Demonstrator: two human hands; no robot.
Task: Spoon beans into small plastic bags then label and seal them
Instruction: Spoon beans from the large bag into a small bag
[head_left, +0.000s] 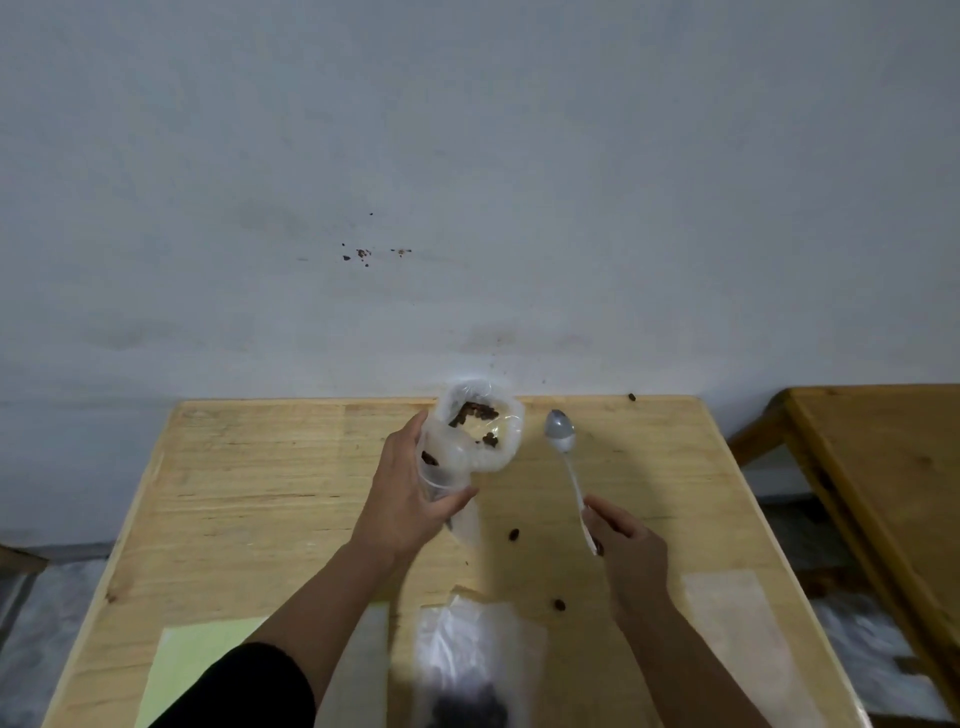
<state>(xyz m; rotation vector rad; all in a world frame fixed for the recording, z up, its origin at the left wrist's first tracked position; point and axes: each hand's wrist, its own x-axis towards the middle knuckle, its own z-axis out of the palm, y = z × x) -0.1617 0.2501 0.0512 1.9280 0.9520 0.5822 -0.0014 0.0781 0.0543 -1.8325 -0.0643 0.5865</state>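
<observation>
Both hands are busy: the left hand (410, 499) is wrapped around a clear bag (478, 434) with its mouth propped open toward the spoon (563, 447), which the right hand (626, 545) pinches by the handle, bowl looking empty, I'd guess between scoops. A few beans (474, 413) sit inside and strays (514, 534) lie on the table (260, 467). Down at the bottom edge another bag (467, 660) is blurry and cut off, so can't tell what's in it.

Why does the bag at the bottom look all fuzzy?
In the head view, the bag of beans at the bottom edge is blurred, probably too close to the camera; the spoon and table farther off look sharper, and the light is dim.
</observation>
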